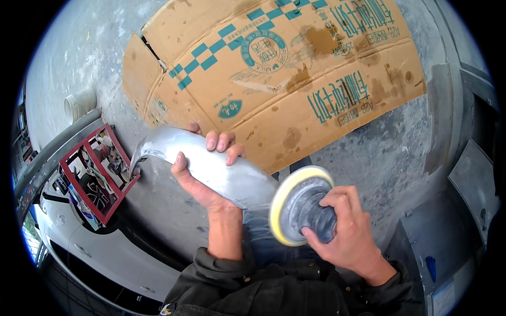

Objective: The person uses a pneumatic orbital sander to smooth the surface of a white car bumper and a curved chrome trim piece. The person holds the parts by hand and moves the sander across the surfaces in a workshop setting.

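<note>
My left fingers (224, 140) are closed on a curved silver-grey shell (232, 179), thumb on the near edge and the others over the far edge. The shell is raised in front of my body, above the floor and in front of the lap of my blue jeans (258, 242). Its long axis runs from left to right, dropping toward the right; the narrow, hooked end points left and bends down, while the broader end points right, with the smooth, bulging face uppermost. My right fingers (345, 205) grip the dark knob of a round hand pad (290, 208), thumb below. The disc, yellow and white at its rim, stands tilted on edge beside the broad end; whether the two touch cannot be told.

Beyond, a flattened cardboard carton (263, 113), stained brown and printed with teal checks, lies on the grey, scuffed floor (363, 158). To the left are a white bucket (81, 104), a red-framed cart (120, 200) filled with assorted small items, and, nearer, a white car (110, 258). A grey metal cabinet (421, 242) stands at lower right.
</note>
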`<state>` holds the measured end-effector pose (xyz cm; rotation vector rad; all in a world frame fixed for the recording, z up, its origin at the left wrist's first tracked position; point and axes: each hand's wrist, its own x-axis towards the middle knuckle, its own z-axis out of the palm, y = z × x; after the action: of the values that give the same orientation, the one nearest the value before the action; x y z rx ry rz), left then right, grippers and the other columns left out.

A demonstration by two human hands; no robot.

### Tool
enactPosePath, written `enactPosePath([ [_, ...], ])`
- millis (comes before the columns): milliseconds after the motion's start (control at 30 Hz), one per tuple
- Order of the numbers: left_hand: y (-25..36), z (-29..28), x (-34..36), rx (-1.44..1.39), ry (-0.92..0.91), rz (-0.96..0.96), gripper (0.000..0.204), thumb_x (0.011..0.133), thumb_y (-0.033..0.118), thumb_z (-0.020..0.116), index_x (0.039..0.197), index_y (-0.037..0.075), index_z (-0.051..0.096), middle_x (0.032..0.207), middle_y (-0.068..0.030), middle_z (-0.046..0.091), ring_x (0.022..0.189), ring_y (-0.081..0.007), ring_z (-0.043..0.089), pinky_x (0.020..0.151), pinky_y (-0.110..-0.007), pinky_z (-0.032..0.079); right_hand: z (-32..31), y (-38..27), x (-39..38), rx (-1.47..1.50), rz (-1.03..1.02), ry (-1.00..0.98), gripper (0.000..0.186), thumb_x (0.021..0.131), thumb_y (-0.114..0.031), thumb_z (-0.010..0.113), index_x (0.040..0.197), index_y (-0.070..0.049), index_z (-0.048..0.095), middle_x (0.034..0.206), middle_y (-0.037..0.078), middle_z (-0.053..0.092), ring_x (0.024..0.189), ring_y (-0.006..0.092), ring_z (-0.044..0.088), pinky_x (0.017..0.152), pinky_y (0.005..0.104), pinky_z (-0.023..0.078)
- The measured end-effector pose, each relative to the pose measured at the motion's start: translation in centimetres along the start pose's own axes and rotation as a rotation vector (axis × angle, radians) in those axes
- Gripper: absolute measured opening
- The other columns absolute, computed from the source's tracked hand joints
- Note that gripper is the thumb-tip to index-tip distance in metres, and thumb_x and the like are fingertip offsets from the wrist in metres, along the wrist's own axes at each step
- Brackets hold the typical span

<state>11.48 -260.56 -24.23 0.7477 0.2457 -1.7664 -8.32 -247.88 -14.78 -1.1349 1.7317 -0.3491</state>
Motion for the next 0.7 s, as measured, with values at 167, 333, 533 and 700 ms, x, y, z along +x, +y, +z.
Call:
enactPosePath([
  [167,-0.7,-0.3,-0.3,0.039,-0.014,-0.049,0.056,0.085,0.039,0.072,0.132,0.016,0.049,0.09,-0.0066,0.05,0.088,-0.0202,0.045,0.069,-0.032,0.045,-0.6,-0.8,0.2,-0.043,-0.015,-0.061,0.054,0.073,-0.02,0.088,0.113,-0.007,0.056,0.113,0.011,0.055,0.065,0.0208,0.066,0.056,0.0354,0.055],
  [333,-0.7,0.2,0.0,-0.069,-0.105,-0.063,0.059,0.083,0.04,0.073,0.132,0.016,0.05,0.089,-0.0064,0.05,0.087,-0.0199,0.045,0.076,-0.034,0.045,-0.4,-1.3,0.0,0.018,-0.002,-0.108,0.052,0.075,-0.023,0.087,0.115,-0.009,0.056,0.113,0.009,0.055,0.069,0.0231,0.068,0.058,0.035,0.056],
  [533,-1.8,1.0,-0.2,0.054,-0.086,-0.018,0.063,0.082,0.043,0.074,0.133,0.017,0.05,0.087,-0.0042,0.051,0.088,-0.02,0.05,0.101,-0.041,0.04,-0.8,-2.4,0.6,0.042,-0.004,-0.146,0.052,0.075,-0.022,0.086,0.115,-0.009,0.056,0.114,0.012,0.054,0.071,0.0275,0.069,0.058,0.0364,0.057],
  [700,-1.3,1.1,0.1,0.097,-0.099,0.007,0.064,0.082,0.045,0.073,0.134,0.016,0.05,0.087,-0.0049,0.054,0.089,-0.0202,0.051,0.105,-0.043,0.038,-0.3,-1.0,0.3,-0.008,-0.076,-0.071,0.054,0.075,-0.022,0.086,0.116,-0.009,0.054,0.113,0.012,0.054,0.074,0.0283,0.069,0.059,0.0376,0.058],
])
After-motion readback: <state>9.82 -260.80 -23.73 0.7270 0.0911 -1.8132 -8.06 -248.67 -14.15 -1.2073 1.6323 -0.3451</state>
